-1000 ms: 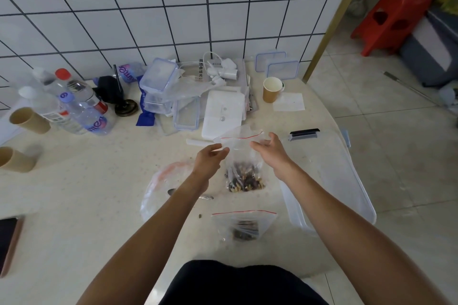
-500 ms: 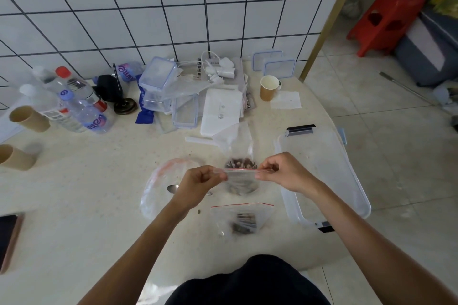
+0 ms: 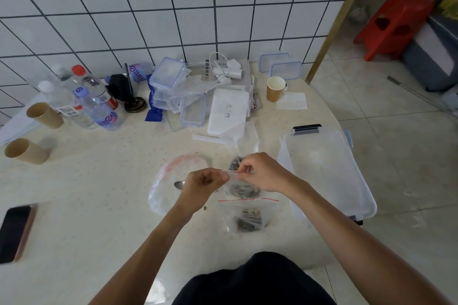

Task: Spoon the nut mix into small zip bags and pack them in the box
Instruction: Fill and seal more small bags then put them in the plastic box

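Note:
Both hands hold one small zip bag [image 3: 241, 189] of dark nut mix above the table. My left hand [image 3: 202, 187] pinches the left end of its red zip strip, and my right hand [image 3: 264, 172] pinches the strip right beside it. A second small zip bag [image 3: 247, 216] with nut mix lies flat on the table just below. Behind my hands stands the clear bag of nut mix [image 3: 239, 146]. A metal spoon [image 3: 179, 184] lies on a larger clear bag [image 3: 166, 181] to the left. The clear plastic box [image 3: 327, 171] sits to the right.
A phone [image 3: 14, 233] lies at the left edge. Two paper cups [image 3: 24, 151] lie on their sides at far left, water bottles [image 3: 96, 104] behind them. Small lidded containers [image 3: 171, 86], a white box [image 3: 228, 111] and an upright paper cup [image 3: 275, 88] crowd the back by the tiled wall.
The hands came nearer me with the small bag and closed in on each other along its top strip; the right hand slid left toward the left hand.

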Tool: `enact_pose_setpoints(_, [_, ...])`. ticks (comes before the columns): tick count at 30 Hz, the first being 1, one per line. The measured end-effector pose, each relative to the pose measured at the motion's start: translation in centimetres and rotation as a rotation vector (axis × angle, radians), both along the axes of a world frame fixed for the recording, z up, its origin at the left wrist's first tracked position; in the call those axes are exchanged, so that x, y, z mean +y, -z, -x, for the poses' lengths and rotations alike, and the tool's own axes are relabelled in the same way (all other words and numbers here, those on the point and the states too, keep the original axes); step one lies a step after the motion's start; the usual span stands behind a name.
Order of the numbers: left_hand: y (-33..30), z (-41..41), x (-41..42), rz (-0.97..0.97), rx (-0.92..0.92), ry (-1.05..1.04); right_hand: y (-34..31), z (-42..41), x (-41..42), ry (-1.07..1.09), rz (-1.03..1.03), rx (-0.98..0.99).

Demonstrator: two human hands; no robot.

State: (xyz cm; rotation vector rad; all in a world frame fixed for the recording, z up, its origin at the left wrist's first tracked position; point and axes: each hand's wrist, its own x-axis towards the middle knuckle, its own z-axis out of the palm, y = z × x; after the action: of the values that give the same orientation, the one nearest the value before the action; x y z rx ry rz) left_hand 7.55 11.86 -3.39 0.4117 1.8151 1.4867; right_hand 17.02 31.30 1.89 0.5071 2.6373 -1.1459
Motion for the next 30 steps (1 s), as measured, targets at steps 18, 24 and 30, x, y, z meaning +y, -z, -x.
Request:
enact_pose_setpoints(18, [-0.4,-0.6,0.8,-0.054,0.057,-0.037,0.3,0.7,-1.1,0.107,0.15,0.065])
enact_pose_setpoints(24, [0.1,-0.5,0.7,-0.071,0.071,-0.025,0.5,0.9,-1.4,0.134,0.144,0.088])
enact_pose_setpoints(30, [0.4,-0.4,0.4,-0.067,0.073,-0.01,0.7,0.7,-2.1,0.06,-0.003,0.147])
